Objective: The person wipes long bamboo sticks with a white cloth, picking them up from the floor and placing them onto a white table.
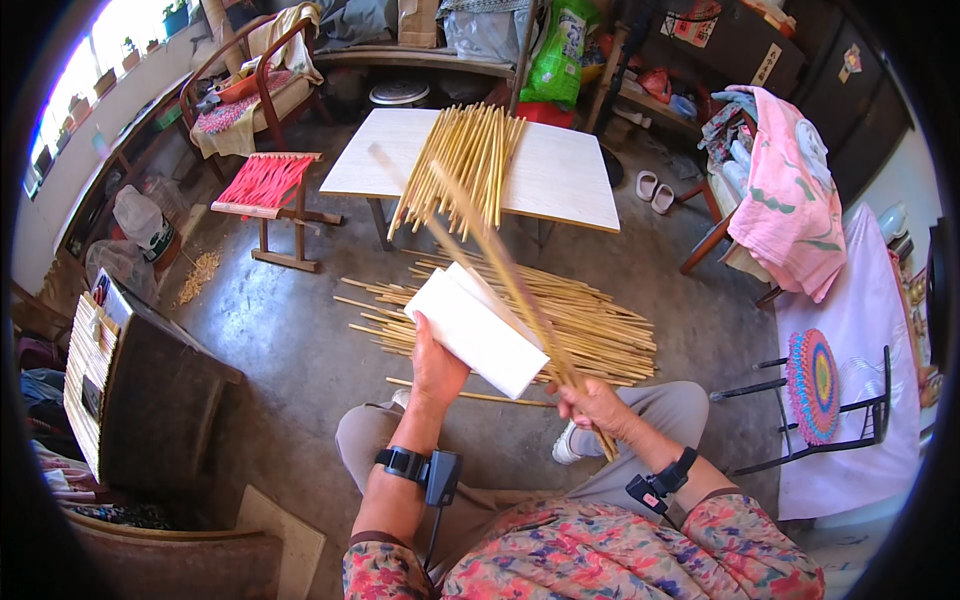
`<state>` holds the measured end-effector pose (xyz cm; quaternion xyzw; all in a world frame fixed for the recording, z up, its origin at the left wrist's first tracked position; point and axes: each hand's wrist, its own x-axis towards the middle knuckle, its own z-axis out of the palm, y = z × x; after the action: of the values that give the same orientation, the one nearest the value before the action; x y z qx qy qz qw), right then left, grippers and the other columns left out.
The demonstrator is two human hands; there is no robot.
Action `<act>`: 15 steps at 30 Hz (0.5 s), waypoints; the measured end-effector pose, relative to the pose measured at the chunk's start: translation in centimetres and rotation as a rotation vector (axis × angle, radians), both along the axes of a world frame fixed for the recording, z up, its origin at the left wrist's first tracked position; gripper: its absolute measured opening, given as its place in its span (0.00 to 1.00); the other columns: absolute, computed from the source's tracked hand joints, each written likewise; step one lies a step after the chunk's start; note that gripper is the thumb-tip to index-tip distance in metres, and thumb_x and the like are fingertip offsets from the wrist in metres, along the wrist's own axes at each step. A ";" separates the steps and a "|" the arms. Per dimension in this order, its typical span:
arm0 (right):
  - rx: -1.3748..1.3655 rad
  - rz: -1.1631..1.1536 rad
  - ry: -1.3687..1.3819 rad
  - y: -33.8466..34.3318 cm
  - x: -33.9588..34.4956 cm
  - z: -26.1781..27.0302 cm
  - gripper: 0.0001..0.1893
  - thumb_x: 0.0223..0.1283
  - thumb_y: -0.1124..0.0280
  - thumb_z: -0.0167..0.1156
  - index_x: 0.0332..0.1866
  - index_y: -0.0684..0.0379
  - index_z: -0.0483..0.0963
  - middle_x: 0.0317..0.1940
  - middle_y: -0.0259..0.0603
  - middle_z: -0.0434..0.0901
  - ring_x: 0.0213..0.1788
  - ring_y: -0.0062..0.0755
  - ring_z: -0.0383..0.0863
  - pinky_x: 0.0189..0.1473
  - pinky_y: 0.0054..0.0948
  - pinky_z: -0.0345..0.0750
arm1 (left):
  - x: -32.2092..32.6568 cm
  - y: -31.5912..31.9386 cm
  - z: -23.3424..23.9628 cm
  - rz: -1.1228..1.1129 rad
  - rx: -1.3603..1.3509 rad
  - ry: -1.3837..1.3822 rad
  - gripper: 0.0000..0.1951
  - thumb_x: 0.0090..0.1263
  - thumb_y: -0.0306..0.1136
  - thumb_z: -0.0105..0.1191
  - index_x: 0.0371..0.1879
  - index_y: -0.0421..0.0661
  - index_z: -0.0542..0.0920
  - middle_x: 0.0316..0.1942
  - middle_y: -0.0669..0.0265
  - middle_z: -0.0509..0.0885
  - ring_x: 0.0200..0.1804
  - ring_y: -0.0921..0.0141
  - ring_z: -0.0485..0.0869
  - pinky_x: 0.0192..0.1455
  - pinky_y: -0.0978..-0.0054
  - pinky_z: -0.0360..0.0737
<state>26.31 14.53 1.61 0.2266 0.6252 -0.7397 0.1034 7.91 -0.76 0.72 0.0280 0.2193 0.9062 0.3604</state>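
A folded white cloth or paper [480, 330] is held up in my left hand [437, 362], its thumb on the near face. Several long thin sticks [517, 289], blurred at their far ends, slant up and away from my right hand [596, 407], whose fingers are closed round them near their lower ends. Part of these sticks passes behind or beside the white sheet. Beneath my hands, a wide pile of similar yellow-brown sticks [600, 322] lies on the floor. Farther off, another bundle of sticks [469, 161] rests across a low white table [566, 176].
A wooden stool with red webbing [266, 180] stands left of the table. At the left is a dark box-like cabinet [157, 382]. On the right are a chair draped with a pink towel [787, 195] and a black-framed stool with a crocheted cover [814, 386].
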 end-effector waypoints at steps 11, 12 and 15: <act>-0.176 0.179 -0.135 -3.2 -0.3 0.8 0.18 0.60 0.57 0.44 0.45 0.61 0.66 0.18 0.36 0.72 0.09 0.13 0.60 0.11 0.13 0.60 | 1.0 1.5 -1.5 -0.087 -0.081 0.066 0.25 0.65 0.48 0.38 0.52 0.40 0.61 0.48 0.60 0.70 0.50 0.65 0.70 0.54 0.67 0.66; -0.245 0.178 -0.112 -2.9 -0.4 0.7 0.18 0.60 0.57 0.44 0.45 0.62 0.66 0.19 0.36 0.72 0.10 0.14 0.61 0.12 0.14 0.62 | 1.3 1.8 -1.7 -0.067 -0.089 0.023 0.21 0.64 0.42 0.43 0.49 0.38 0.64 0.42 0.61 0.73 0.44 0.68 0.73 0.49 0.70 0.70; -0.316 0.203 -0.130 -2.5 -0.8 0.6 0.19 0.60 0.56 0.43 0.44 0.62 0.66 0.20 0.37 0.73 0.10 0.15 0.63 0.12 0.15 0.63 | 1.2 2.1 -2.3 0.023 -0.086 0.065 0.14 0.63 0.38 0.45 0.42 0.42 0.70 0.35 0.65 0.76 0.37 0.71 0.75 0.40 0.73 0.75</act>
<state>25.49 12.02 2.25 0.1907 0.5131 -0.7981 0.2519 9.16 1.34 -1.55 0.0396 0.2702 0.8985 0.3436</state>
